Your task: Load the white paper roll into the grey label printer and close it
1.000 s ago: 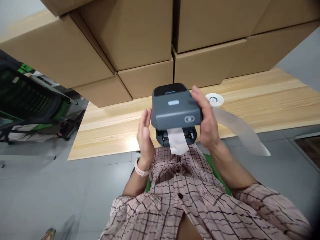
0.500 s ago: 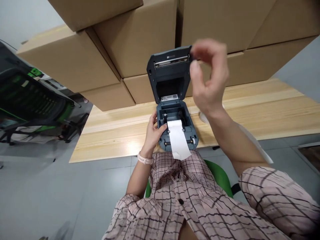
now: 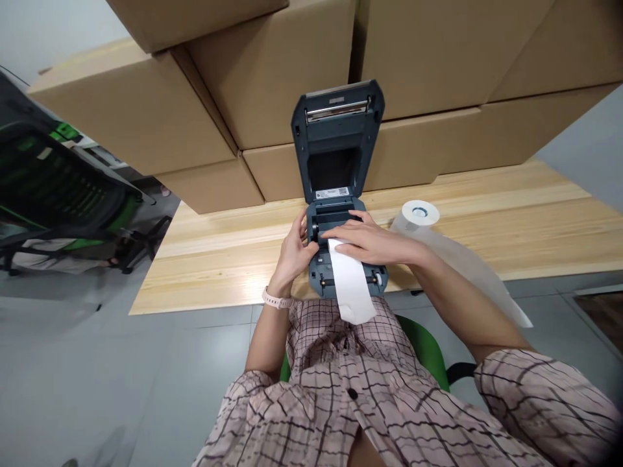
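A dark grey label printer (image 3: 316, 275) stands at the table's front edge, its lid (image 3: 335, 139) raised and leaning back. From inside it a strip of white label paper (image 3: 354, 295) runs forward over the front edge and hangs toward my lap. My left hand (image 3: 295, 253) grips the printer's left side, with the thumb on the inner rim. My right hand (image 3: 372, 240) reaches in from the right, fingers stretched out and apart, over the paper compartment. Its lower fingers rest on the paper strip and hide part of the compartment.
A white paper roll (image 3: 420, 213) stands on the wooden table (image 3: 214, 259) right of the printer, its loose tail (image 3: 467, 259) trailing over the front edge under my right forearm. Cardboard boxes (image 3: 282, 84) are stacked behind. A black and green chair (image 3: 58, 188) is at the left.
My right hand has come down from the raised lid's right edge into the printer's compartment, onto the paper. The roll at the right shows more fully now. My left hand stays on the printer.
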{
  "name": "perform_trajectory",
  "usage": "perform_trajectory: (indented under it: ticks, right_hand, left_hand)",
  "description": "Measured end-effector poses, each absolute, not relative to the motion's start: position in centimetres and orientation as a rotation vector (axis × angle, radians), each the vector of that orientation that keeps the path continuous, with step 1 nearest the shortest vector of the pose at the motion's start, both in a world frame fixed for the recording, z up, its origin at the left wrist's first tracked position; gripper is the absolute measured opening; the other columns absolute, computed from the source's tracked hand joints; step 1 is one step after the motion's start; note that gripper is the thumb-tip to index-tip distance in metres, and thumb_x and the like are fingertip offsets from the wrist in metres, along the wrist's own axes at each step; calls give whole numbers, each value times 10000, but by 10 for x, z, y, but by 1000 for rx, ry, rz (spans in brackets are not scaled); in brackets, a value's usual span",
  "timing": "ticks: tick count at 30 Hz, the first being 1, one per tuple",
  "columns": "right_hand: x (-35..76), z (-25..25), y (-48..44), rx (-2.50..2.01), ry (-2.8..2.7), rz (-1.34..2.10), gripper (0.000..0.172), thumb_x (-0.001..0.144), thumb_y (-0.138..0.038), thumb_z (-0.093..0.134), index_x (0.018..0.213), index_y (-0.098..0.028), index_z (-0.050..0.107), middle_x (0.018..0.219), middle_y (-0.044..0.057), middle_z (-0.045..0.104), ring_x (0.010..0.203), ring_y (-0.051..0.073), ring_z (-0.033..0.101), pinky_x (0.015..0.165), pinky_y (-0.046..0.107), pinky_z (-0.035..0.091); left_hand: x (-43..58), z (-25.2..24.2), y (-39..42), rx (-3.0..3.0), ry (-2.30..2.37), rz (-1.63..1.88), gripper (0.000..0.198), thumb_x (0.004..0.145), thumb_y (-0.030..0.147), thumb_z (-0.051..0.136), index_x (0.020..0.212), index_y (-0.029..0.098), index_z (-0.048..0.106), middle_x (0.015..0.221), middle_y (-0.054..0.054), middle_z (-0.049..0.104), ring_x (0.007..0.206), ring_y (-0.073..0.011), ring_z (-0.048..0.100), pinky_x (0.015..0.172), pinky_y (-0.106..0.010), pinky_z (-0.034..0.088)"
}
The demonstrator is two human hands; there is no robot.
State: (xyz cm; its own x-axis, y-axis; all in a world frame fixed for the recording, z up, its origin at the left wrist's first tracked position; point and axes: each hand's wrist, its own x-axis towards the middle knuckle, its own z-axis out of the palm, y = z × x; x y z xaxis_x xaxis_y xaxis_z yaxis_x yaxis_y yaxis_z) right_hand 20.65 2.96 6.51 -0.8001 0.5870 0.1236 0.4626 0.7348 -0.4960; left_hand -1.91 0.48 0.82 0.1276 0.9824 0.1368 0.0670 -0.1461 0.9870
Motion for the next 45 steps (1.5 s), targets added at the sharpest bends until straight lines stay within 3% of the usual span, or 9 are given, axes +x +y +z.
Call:
perform_trajectory:
  ticks: [5, 11, 17, 22, 28, 35, 40, 43, 45]
  right_hand:
    - [244, 81, 30, -524, -2519, 1127, 450, 1054, -455, 548, 1445, -269, 672, 1294, 100, 733, 1178, 253, 662, 1124, 477, 423]
    - [309, 55, 6, -655, -1898, 1344, 232, 897, -389, 805, 1115, -343, 739, 1097, 26, 727, 1007, 227, 682, 857, 369, 538]
    - [313, 30, 2, -1224, -1876, 1133, 273, 863, -460, 789, 933, -250, 631, 1066, 58, 690, 938, 230, 667, 866, 395, 525]
    - [280, 26, 21, -1381, -2084, 723, 47, 868, -204, 554, 896, -236, 534, 977, 54, 702, 852, 217, 631, 771, 334, 443]
    - [249, 36, 47, -1561, -2311, 392, 213, 818, -78, 477, 946, -225, 561, 953, 55, 721, 817, 208, 635, 703, 284, 378]
    - [236, 57, 95, -1881, -2339, 199, 230, 883, -134, 566, 1074, -164, 691, 979, 172, 778, 961, 323, 706, 794, 355, 420]
    - [263, 80, 39, -1808, -2178, 190, 400, 998, -319, 513, 1357, -202, 644, 1292, 155, 760, 1191, 354, 696, 988, 472, 507]
    - [318, 83, -44, -1658, -1932, 362, 446, 981, -542, 552, 1355, -335, 679, 1394, 89, 730, 1269, 369, 681, 1064, 569, 528]
    - [364, 73, -90, -1527, -1795, 706, 394, 865, -664, 676, 1193, -466, 768, 1304, 84, 769, 1249, 386, 696, 1040, 615, 541]
  left_hand:
    - [-21, 6, 3, 1477, 1093, 1178, 774, 803, 120, 606, 1550, 279, 475, 1608, -127, 559, 1443, -306, 578, 1178, -540, 500]
    - [-11, 9, -4, 1419, 1216, 1213, 713, 797, 113, 578, 1488, 283, 548, 1519, -96, 642, 1362, -272, 636, 1141, -498, 542]
    - [-10, 10, -5, 1406, 1237, 1217, 686, 795, 109, 585, 1462, 269, 579, 1476, -107, 669, 1289, -261, 673, 1096, -493, 569]
    - [-12, 7, -5, 1412, 1235, 1230, 669, 805, 110, 583, 1452, 278, 591, 1489, -107, 654, 1318, -260, 656, 1099, -485, 564]
    - [-11, 9, -5, 1410, 1236, 1234, 665, 792, 116, 597, 1442, 261, 595, 1474, -109, 665, 1277, -248, 673, 1070, -452, 583]
    - [-10, 10, -5, 1385, 1236, 1228, 672, 784, 128, 603, 1446, 242, 585, 1472, -123, 663, 1286, -256, 670, 1083, -465, 578]
    - [-10, 8, -5, 1383, 1219, 1240, 663, 795, 137, 597, 1448, 246, 578, 1472, -121, 664, 1322, -256, 661, 1119, -477, 565]
    - [-11, 6, -6, 1388, 1216, 1243, 653, 810, 145, 592, 1454, 254, 576, 1483, -117, 654, 1353, -263, 642, 1137, -493, 556]
    - [-11, 6, -7, 1395, 1215, 1241, 646, 823, 152, 590, 1461, 250, 574, 1486, -124, 652, 1352, -270, 642, 1134, -503, 557]
